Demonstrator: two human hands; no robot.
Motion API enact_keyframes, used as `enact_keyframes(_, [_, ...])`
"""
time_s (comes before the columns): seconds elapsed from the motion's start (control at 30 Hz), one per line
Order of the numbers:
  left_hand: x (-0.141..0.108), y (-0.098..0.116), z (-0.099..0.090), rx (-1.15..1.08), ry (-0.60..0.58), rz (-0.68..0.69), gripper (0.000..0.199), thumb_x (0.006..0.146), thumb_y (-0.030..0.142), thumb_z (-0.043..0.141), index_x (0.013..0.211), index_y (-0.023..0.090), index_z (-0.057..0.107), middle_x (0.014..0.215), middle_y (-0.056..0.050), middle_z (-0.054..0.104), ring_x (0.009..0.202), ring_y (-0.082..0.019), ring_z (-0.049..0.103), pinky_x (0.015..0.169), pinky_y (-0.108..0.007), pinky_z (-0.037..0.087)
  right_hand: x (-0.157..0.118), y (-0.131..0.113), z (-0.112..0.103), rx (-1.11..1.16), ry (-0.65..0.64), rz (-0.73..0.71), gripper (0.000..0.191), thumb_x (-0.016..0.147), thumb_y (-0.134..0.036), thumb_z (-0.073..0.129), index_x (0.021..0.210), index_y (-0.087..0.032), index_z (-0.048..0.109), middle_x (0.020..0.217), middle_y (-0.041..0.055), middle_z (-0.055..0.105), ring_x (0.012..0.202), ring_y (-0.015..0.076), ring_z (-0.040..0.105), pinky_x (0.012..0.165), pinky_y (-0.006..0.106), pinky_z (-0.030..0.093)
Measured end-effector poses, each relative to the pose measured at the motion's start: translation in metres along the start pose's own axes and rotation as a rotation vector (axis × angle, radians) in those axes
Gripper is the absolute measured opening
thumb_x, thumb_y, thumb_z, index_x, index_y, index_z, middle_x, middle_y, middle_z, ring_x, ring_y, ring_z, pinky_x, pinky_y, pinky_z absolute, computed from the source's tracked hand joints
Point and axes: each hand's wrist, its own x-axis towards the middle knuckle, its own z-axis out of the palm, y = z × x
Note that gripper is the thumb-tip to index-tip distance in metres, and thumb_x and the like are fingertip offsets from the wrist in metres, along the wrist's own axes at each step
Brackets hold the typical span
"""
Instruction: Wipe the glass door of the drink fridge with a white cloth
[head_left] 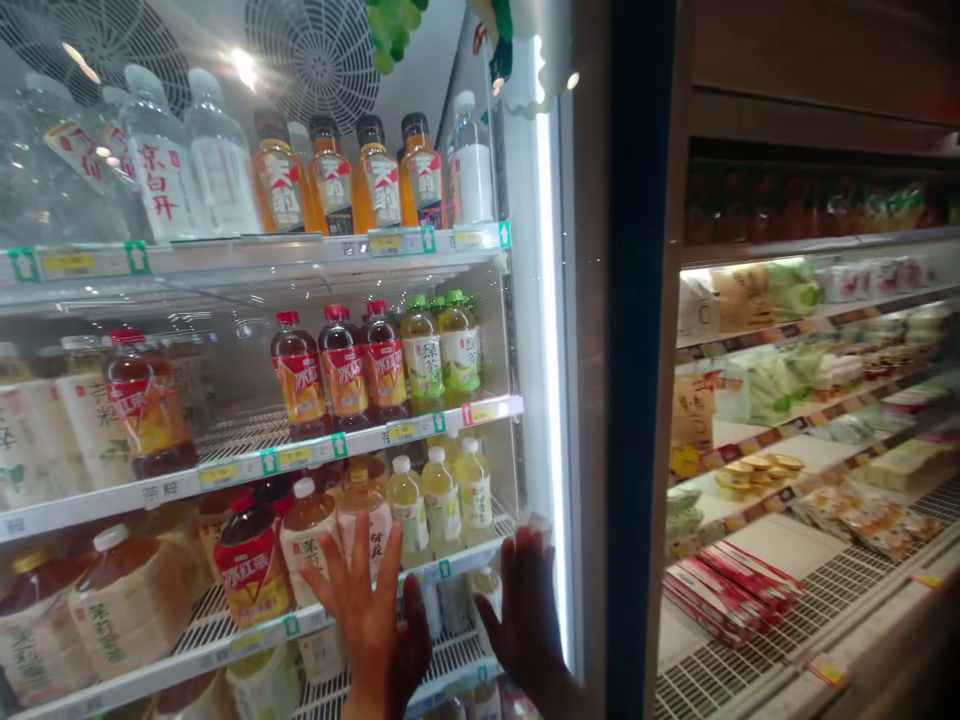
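Observation:
In the head view, my left hand (367, 610) is raised with its fingers spread, holding nothing. It overlaps the lower shelf, in front of a tea bottle with a white cap (306, 530) and a pink-labelled bottle (365, 500). My right hand (525, 605), dark against the light, is up beside the lit strip (551, 400), fingers stretched and thumb apart, also holding nothing. Reflections suggest a glass door pane between my hands and the bottles; I cannot tell whether either hand touches it. Nearby are pale yellow bottles (441, 495) and a red-labelled iced tea bottle (251, 565).
Red-capped tea bottles (346, 370) and green tea bottles (424, 355) line the middle shelf. Clear water bottles (161, 165) and amber bottles (379, 180) stand above. Past the dark upright frame (637, 350), an open chiller holds packaged food, including red packs (731, 590).

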Motion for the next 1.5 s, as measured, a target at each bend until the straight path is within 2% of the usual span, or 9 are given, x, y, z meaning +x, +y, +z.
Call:
enact_keyframes(0.07, [-0.003,0.002,0.001,-0.002,0.006,0.011,0.085,0.091,0.006,0.058,0.163,0.036,0.026,0.175,-0.002,0.017,0.163,-0.036,0.001,0.126,-0.075,-0.002,0.004,0.011,-0.002,0.017,-0.009,0.019,0.080,0.106,-0.044,0.038,0.167,-0.008,0.002,0.175,0.0190,-0.001,0.162,0.0386,0.002,0.127,0.071,0.018])
enact_keyframes(0.2, [0.002,0.012,0.003,-0.024,0.001,0.043,0.089,0.089,0.004,0.059,0.163,0.040,0.024,0.175,-0.002,0.017,0.163,-0.034,0.003,0.127,-0.073,-0.004,0.040,0.022,-0.009,0.057,0.021,0.090,0.080,0.106,-0.049,0.033,0.168,-0.011,-0.001,0.175,0.0189,-0.002,0.162,0.0426,0.003,0.124,0.076,0.017])
enact_keyframes(0.4, [0.005,0.005,-0.002,-0.056,-0.014,0.080,0.090,0.087,0.000,0.060,0.163,0.037,0.027,0.175,0.000,0.017,0.163,-0.034,0.003,0.128,-0.069,-0.006,-0.007,0.012,-0.001,0.032,-0.036,0.075,0.084,0.105,-0.050,0.040,0.167,-0.009,0.002,0.175,0.0205,0.002,0.163,0.0391,0.004,0.126,0.072,0.017])
enact_keyframes(0.6, [0.005,-0.013,-0.009,-0.041,0.006,0.078,0.088,0.088,0.002,0.061,0.162,0.036,0.028,0.174,-0.004,0.020,0.163,-0.035,0.004,0.128,-0.071,-0.003,0.028,0.014,-0.006,0.034,0.004,0.139,0.083,0.106,-0.060,0.025,0.168,-0.011,-0.001,0.175,0.0195,-0.002,0.162,0.0406,0.001,0.125,0.076,0.011])
enact_keyframes(0.77, [0.003,-0.016,-0.011,-0.062,-0.021,0.072,0.088,0.088,0.003,0.061,0.163,0.036,0.028,0.174,-0.005,0.021,0.163,-0.037,0.005,0.125,-0.077,-0.003,0.001,0.001,-0.008,0.025,-0.061,0.149,0.085,0.105,-0.058,0.034,0.167,-0.008,0.006,0.174,0.0222,0.011,0.162,0.0413,0.009,0.124,0.075,0.014])
enact_keyframes(0.93, [0.004,-0.008,-0.006,-0.067,-0.016,0.071,0.089,0.088,0.003,0.060,0.163,0.037,0.027,0.174,-0.005,0.019,0.163,-0.035,0.004,0.126,-0.075,-0.003,0.013,0.009,-0.016,0.023,-0.040,0.164,0.086,0.104,-0.066,0.022,0.168,-0.012,0.002,0.175,0.0208,0.010,0.162,0.0411,0.011,0.124,0.076,0.010])
enact_keyframes(1.1, [0.002,0.004,-0.003,-0.071,-0.039,0.076,0.090,0.089,0.003,0.060,0.163,0.038,0.024,0.175,-0.003,0.018,0.163,-0.036,0.005,0.126,-0.075,-0.003,-0.004,0.006,-0.020,0.020,-0.095,0.125,0.086,0.104,-0.064,0.027,0.168,-0.010,0.007,0.172,0.0227,0.021,0.160,0.0414,0.020,0.124,0.074,0.015])
enact_keyframes(1.27, [0.002,0.014,-0.001,-0.062,-0.022,0.087,0.089,0.088,0.004,0.060,0.164,0.036,0.024,0.175,-0.002,0.016,0.163,-0.034,0.003,0.128,-0.071,-0.003,0.003,0.012,-0.024,0.049,-0.075,0.150,0.087,0.103,-0.068,0.021,0.168,-0.012,0.008,0.174,0.0213,0.017,0.160,0.0423,0.017,0.125,0.075,0.011])
enact_keyframes(1.5, [-0.001,0.024,0.004,-0.039,0.000,0.066,0.087,0.089,0.005,0.060,0.163,0.037,0.026,0.175,-0.002,0.018,0.163,-0.034,0.005,0.127,-0.074,0.000,0.014,0.019,-0.027,0.043,-0.068,0.077,0.086,0.104,-0.066,0.022,0.168,-0.009,0.008,0.172,0.0224,0.020,0.161,0.0401,0.016,0.126,0.073,0.012])
